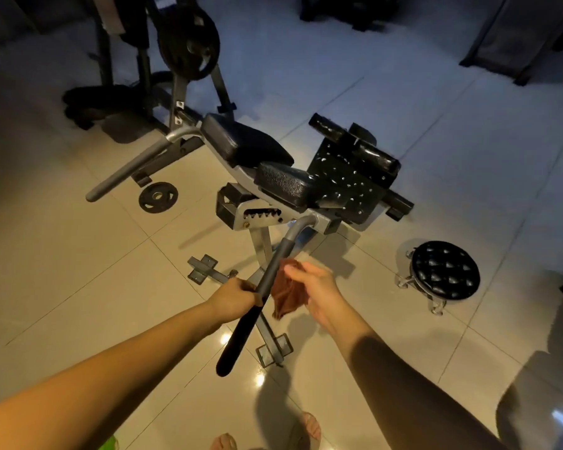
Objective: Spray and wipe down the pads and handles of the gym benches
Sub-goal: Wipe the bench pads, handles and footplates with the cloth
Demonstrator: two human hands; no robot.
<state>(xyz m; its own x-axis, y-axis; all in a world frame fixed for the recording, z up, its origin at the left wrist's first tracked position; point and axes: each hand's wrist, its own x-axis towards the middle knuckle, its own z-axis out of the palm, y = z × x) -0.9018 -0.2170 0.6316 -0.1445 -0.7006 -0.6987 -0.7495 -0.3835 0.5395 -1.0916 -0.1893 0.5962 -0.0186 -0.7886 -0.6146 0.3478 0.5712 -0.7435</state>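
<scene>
The near handle (252, 303) of the gym bench (273, 203) slants from the grey frame down toward the viewer, its dark foam grip ending over the tiled floor (78, 254). The left hand (233, 297) is wrapped around the middle of that grip, fingers closed on it. Just to the right, the right hand (316, 287) holds a reddish-brown cloth (288, 292) bunched between thumb and fingers — the cloth hangs beside the handle, and whether it touches the grip cannot be told. Farther off, the bench carries two black pads: a seat pad (285, 183) and a back pad (244, 141) beyond it. To their right stands a black plate (348, 180) speckled with shiny droplets, with padded rollers (355, 141) above it. A second, bare grey handle (134, 170) reaches out on the left side. On the floor near it lies a small weight plate (158, 198); a larger weight plate (189, 43) hangs on a rack at far left. A round quilted black stool (444, 271) sits on the right, well apart from the bench. No container or readable writing shows — the light is dim.
</scene>
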